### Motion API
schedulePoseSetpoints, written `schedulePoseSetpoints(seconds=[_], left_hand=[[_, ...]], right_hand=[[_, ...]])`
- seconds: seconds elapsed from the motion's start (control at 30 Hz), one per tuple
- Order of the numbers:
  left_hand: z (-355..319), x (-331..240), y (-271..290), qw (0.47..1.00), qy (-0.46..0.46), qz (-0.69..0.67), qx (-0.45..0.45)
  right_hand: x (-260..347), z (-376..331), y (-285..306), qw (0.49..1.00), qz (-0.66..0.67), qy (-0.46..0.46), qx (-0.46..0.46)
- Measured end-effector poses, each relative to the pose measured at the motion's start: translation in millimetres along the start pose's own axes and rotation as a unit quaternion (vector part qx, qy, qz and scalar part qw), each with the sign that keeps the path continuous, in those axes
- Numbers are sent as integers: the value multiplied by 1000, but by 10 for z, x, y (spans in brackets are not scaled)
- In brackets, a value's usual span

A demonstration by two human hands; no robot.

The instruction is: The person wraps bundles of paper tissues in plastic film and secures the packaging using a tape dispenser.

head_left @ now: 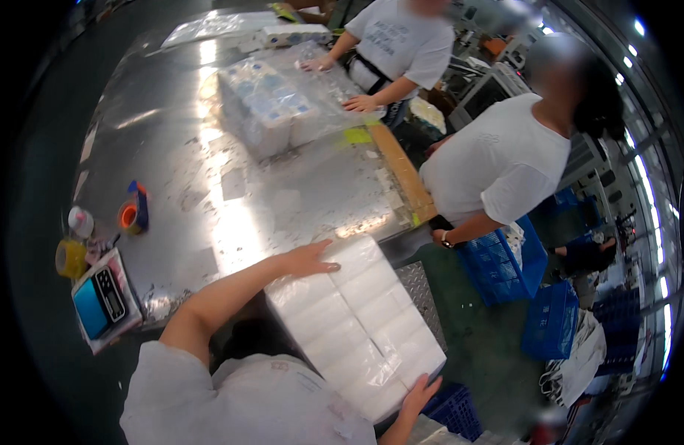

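Note:
A large white bundle (357, 326) of soft packs, wrapped in shiny clear film, lies between my hands at the near edge of the metal table (164, 148). My left hand (308, 259) grips its far left end, with the fingers spread over the top. At the opposite, near right end my right hand (418, 397) holds the corner, thumb and fingers apart against the film. The bundle sits slantwise, partly out past the table corner. Its underside is hidden, so I cannot tell what bears it.
A co-worker's hands rest on a clear bag of packs (264, 96) across the table. Another person stands right, beside blue crates (497, 267). Tape rolls (133, 215) and a small scale (104, 297) lie on the left. A textured metal plate (423, 297) is below the table corner.

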State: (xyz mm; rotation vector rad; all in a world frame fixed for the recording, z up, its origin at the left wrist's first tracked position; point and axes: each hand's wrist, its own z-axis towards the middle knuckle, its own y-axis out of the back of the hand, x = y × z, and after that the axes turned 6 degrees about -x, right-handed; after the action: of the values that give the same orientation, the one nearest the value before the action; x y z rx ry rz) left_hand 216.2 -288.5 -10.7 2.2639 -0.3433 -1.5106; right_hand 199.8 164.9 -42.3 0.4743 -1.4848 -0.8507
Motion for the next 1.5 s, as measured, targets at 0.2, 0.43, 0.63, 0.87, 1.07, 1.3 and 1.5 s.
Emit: schedulePoseSetpoints(seconds=[0.2, 0.43, 0.63, 0.87, 1.07, 1.3, 1.5], left_hand=[[-129, -2, 30, 991, -75, 77, -82], [-1050, 953, 448, 936, -37, 55, -346], [-2213, 2251, 1186, 732, 195, 284, -588], [-2390, 3095, 1852, 746, 329, 295, -498], [-2223, 2691, 1956, 817, 112, -86, -559], [-1965, 997, 1002, 920, -274, 79, -269], [-1979, 436, 694, 930, -356, -95, -1]], right_hand=[[945, -288, 61, 947, -221, 233, -25], [772, -273, -173, 921, -323, 208, 67], [1353, -290, -322, 752, -389, 496, -193], [2697, -1399, -675, 920, -112, 372, 47], [3259, -1965, -859, 895, 57, 326, 299], [3154, -2267, -1654, 860, 261, 86, 430], [3101, -2287, -908, 921, 304, 61, 236]])
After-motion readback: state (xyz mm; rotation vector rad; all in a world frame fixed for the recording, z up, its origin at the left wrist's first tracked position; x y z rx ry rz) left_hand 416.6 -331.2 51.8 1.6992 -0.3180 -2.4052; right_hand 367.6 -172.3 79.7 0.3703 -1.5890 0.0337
